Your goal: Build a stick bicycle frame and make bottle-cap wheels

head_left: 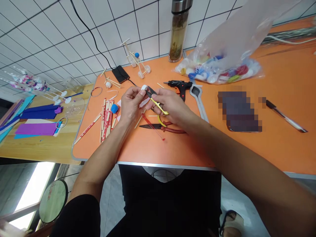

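My left hand [130, 105] pinches a small white bottle cap [144, 87] between thumb and fingers, just above the orange table [259, 148]. My right hand [170, 105] is closed on small yellow-handled scissors [158, 104], whose dark blades point at the cap and touch it. Red-handled pliers [168, 127] lie on the table under my right hand. A thin red stick [154, 127] lies across them.
A black glue gun [180, 86] lies behind my hands. A bunch of chopsticks [106, 120] and a blue cap [114, 108] lie to the left. A bag of coloured caps [217, 70], a tea flask [178, 33], a stick model [135, 61], a pen [286, 116] and coloured paper [37, 128] surround them.
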### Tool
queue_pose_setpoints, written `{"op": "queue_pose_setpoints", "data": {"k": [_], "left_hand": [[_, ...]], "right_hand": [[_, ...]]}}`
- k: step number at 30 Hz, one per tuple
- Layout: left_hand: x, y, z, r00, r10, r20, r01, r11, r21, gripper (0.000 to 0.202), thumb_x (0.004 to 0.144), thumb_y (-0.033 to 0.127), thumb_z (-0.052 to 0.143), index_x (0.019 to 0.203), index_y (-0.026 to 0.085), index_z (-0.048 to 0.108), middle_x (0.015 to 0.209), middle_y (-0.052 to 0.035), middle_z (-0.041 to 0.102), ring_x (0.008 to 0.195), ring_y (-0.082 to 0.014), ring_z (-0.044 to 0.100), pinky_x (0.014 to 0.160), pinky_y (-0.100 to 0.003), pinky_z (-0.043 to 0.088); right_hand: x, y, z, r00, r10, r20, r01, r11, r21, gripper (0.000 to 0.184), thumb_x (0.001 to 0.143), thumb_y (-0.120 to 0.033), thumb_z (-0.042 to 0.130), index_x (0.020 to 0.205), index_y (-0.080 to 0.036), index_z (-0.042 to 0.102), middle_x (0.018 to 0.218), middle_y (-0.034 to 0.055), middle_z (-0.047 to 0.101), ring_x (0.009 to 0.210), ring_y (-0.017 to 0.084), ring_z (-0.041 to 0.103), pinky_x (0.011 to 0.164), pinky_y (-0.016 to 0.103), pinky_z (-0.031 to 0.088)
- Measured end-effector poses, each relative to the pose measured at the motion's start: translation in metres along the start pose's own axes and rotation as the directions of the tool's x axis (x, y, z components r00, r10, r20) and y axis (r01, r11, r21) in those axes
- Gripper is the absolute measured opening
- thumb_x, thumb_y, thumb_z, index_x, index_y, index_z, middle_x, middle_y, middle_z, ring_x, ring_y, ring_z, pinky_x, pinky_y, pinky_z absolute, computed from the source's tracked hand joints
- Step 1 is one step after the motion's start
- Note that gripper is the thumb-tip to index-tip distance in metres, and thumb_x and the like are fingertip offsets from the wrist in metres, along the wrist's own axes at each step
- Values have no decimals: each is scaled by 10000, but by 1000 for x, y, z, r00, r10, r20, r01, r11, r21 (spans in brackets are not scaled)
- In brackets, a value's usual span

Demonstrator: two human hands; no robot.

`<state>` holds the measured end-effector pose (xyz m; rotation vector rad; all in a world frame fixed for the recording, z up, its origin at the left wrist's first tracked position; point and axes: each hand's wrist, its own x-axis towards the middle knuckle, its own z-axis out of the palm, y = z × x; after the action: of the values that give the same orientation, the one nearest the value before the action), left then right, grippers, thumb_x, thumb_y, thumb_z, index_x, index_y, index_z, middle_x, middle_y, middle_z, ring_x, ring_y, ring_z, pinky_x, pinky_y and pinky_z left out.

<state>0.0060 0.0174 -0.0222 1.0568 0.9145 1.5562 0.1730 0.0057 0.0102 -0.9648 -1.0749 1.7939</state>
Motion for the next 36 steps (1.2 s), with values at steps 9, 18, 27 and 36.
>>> {"op": "queue_pose_setpoints", "data": {"k": [9,18,27,36], "left_hand": [[2,2,1,997,-81,-13,82,997,8,296,860,321,1005,827,207,735,928,-16,870,842,-143,838,819,-231,675],[14,15,-9,963,-260,-74,249,960,-128,112,1068,211,755,961,181,770,1126,-90,908,1159,-190,877,1109,-266,667],[12,14,-6,948,-310,-63,296,940,-172,144,1102,222,704,1021,150,799,1201,-127,901,1337,-255,822,1244,-376,614],[4,13,0,960,-269,-76,260,959,-113,121,1015,237,835,920,190,779,1131,-81,907,1281,-248,844,1201,-382,642]], "right_hand": [[3,6,-6,987,-155,-39,139,952,-273,138,1037,-230,625,918,-246,557,748,33,778,482,123,519,477,241,361],[-2,10,-5,934,-356,-21,254,706,-661,64,1041,-208,562,1002,-250,591,819,25,814,694,206,688,676,320,446],[-10,8,-7,895,-441,71,229,316,-921,266,1112,-313,517,1198,-192,738,1031,130,832,883,303,720,727,362,384],[-14,4,-4,899,-435,56,134,150,-980,320,1144,-295,487,1336,-198,724,1059,144,823,929,331,722,733,354,352]]}}
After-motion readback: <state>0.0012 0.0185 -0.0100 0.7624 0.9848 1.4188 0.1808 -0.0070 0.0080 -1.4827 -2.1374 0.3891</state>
